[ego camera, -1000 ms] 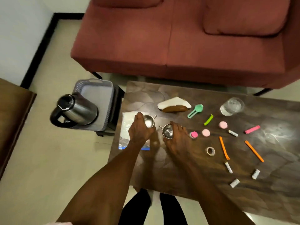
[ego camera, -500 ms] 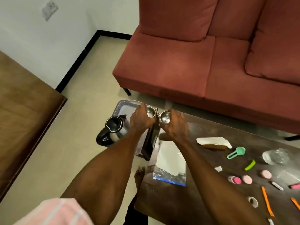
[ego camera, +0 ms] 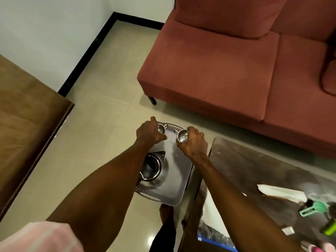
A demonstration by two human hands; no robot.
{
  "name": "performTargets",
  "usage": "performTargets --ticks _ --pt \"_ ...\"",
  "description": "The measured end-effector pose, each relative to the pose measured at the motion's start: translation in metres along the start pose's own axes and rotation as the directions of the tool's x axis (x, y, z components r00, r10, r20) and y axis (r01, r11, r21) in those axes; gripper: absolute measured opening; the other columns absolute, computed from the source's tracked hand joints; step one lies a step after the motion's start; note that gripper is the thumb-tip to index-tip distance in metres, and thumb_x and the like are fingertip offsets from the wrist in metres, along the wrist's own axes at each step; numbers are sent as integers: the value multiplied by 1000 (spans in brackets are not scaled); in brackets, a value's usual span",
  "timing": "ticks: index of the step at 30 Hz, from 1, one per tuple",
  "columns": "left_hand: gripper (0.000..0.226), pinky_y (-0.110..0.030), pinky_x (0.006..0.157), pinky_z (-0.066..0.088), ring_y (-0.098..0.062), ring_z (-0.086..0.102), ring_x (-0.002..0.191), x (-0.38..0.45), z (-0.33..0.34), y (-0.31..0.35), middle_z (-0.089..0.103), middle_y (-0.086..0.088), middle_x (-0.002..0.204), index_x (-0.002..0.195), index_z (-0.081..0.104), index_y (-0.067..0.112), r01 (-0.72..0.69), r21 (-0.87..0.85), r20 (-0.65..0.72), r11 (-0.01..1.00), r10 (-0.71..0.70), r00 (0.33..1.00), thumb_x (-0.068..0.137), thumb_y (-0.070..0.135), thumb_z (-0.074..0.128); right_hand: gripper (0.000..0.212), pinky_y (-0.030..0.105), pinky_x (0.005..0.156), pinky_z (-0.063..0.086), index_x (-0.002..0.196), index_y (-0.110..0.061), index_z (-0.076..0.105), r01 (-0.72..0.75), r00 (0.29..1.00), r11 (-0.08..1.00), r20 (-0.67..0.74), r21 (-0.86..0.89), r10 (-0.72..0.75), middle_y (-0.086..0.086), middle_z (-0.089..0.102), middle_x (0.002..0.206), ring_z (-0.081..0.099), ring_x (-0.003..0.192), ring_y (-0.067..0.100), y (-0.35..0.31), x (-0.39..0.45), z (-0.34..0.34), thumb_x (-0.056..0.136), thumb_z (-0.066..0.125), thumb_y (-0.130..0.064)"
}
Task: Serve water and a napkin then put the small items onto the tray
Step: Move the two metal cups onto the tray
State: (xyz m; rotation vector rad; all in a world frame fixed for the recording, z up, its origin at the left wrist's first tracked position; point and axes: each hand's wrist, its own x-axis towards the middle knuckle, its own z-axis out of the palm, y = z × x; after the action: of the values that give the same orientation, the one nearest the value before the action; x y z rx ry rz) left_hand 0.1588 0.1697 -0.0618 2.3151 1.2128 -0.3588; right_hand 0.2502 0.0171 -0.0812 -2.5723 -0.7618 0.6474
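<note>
My left hand grips a small steel cup over the far end of the grey tray. My right hand grips a second small steel cup beside it, also above the tray. A steel kettle with an open top stands on the tray's near left part, partly hidden by my left forearm. To the right is the dark table, with a white napkin, a green scoop, a lime green item and a plastic bag on it.
A red sofa fills the upper right. A brown wooden surface stands at the left edge. The tray sits on a low stand between the floor tiles and the dark table's left edge. Pink small items show at the bottom right.
Both hands lifted the two steel cups off the dark table and carried them left, over the far end of the tray. The view swung left with them.
</note>
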Motion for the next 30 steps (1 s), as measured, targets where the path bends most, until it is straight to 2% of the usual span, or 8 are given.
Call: performTargets --ticks 5,10,13,20,22,26,30 --pt "83 -43 89 49 -36 57 109 38 25 -27 53 -19 120 122 45 2 -33 -4 44 999 33 998 65 45 85 76 40 91 49 127 -11 49 35 999 998 42 -49 -33 11 60 125 55 114 31 1 29 51 70 81 -50" --pt "85 -41 89 51 -33 59 111 59 42 -32 56 -15 120 128 49 8 -57 94 124 994 45 991 63 51 84 85 41 92 50 132 -7 42 9 997 998 83 -70 -4 14 56 129 55 117 32 1 44 78 70 83 -49" --pt "77 -37 82 52 -31 62 108 65 43 -28 61 -11 118 121 55 8 -57 178 124 982 36 992 65 54 82 86 40 91 49 135 -6 39 -13 995 998 94 -62 19 14 51 132 54 118 32 -1 50 87 73 81 -47" --pt "58 -35 78 55 -29 67 98 75 50 -32 69 -10 109 110 66 10 -77 124 103 989 64 993 67 45 84 81 40 85 52 133 -5 39 -65 990 997 123 -28 68 16 51 128 60 110 33 -13 64 100 75 81 -43" --pt "58 -35 77 56 -29 67 96 74 52 -32 68 -11 109 109 64 9 -81 124 102 989 68 992 68 45 82 81 39 86 52 133 -4 38 -68 990 997 118 -25 71 16 50 130 60 110 33 -14 64 102 76 81 -42" --pt "66 -36 80 52 -33 63 102 74 53 -32 55 -16 117 121 57 6 -94 156 105 983 78 991 73 46 79 79 38 84 50 133 -2 37 -56 993 998 107 4 55 17 48 130 60 109 33 -13 61 103 78 79 -40" --pt "67 -35 79 51 -33 63 102 73 50 -33 54 -17 118 121 55 4 -101 153 115 983 83 990 74 44 80 84 39 86 50 137 -1 36 -77 991 997 111 24 73 18 47 133 59 110 34 -16 60 105 77 80 -42"
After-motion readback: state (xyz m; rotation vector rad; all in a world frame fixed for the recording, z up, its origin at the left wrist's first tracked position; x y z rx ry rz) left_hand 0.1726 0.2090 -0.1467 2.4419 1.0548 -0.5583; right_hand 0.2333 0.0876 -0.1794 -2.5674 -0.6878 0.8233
